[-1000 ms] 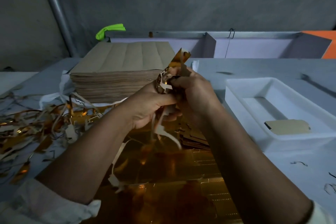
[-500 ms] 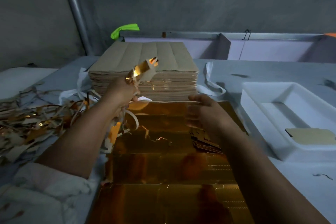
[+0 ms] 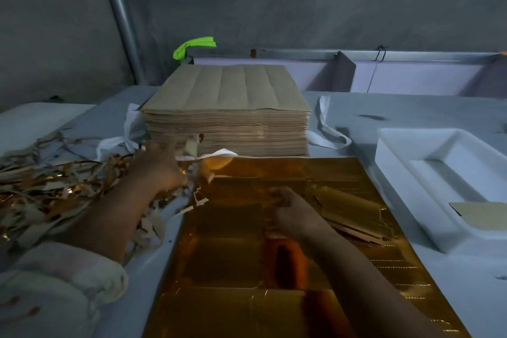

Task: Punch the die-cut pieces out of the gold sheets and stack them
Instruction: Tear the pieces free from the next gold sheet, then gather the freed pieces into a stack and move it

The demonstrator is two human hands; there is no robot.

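Note:
A gold sheet lies flat on the table in front of me. On its right part rests a low stack of punched gold pieces. My right hand sits on the middle of the sheet just left of that stack, its fingers curled down and pinching at the foil. My left hand is blurred at the sheet's far left corner, next to the scrap pile, and grips scrap strips that stick out past its fingers.
A tall stack of brown-backed sheets stands behind the gold sheet. A white tray at the right holds one card piece. A green cloth and a metal pole are at the back.
My hands parted; the left one carried the scrap strips left and down to the scrap pile. The right hand dropped onto the gold sheet and curled its fingers.

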